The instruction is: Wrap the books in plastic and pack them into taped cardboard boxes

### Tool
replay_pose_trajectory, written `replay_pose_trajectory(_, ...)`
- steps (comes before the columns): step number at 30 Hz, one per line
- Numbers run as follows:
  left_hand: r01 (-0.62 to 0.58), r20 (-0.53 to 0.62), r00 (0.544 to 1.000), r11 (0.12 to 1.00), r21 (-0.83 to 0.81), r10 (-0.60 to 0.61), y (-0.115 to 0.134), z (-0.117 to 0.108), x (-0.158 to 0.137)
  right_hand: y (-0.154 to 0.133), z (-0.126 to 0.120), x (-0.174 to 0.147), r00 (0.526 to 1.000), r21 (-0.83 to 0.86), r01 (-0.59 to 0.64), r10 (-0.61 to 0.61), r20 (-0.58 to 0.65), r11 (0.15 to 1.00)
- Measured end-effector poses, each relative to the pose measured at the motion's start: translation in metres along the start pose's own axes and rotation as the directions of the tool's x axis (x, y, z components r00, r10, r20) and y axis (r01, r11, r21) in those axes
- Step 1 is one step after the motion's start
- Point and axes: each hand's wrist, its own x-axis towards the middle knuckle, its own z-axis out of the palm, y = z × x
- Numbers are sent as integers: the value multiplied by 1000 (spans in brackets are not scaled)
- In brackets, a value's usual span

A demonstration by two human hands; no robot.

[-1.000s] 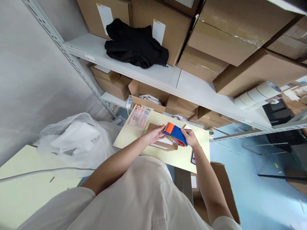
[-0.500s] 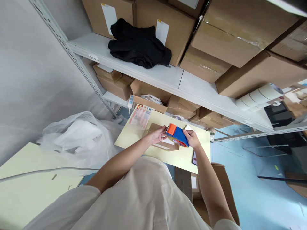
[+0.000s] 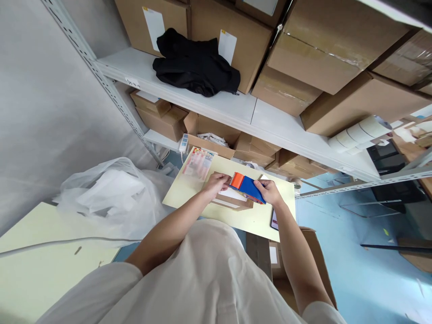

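Observation:
My right hand (image 3: 269,191) grips the blue end of a blue and orange tape dispenser (image 3: 250,187), thumb on top. The dispenser's orange cutter end points left. Against that end, my left hand (image 3: 216,185) has its fingers pressed together; whatever they pinch is too small to make out. Below both hands lies a brown cardboard box (image 3: 232,202) with white labels, partly hidden by the hands and dispenser. It rests on a pale yellow table (image 3: 259,220).
A phone (image 3: 274,220) lies at the table's right edge, and a printed sheet (image 3: 198,164) at its left. A plastic bag (image 3: 114,193) bulges on the left. Behind stands a shelf (image 3: 232,110) with cartons and a black garment (image 3: 195,63). An open carton (image 3: 310,252) stands below right.
My left hand has turned from palm-up to knuckles-up, its fingers closing at the dispenser's cutter end. The dispenser has shifted slightly left, and the box beneath looks slightly turned.

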Motion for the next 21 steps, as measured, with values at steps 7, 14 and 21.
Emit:
replay_pose_trajectory(7,-73,-249,962,984,163,113,2,-79,5,5,-20,-14,1000,-225,-7,2,-22,974)
replay_pose_trajectory(14,-27,-296,948,954,300,120,-27,-99,39,7,-15,-7,999,-309,-30,20,-38,951)
replay_pose_trajectory(21,-105,-266,949,963,248,172,-66,-79,51,6,-13,-6,999,-318,-36,29,-28,947)
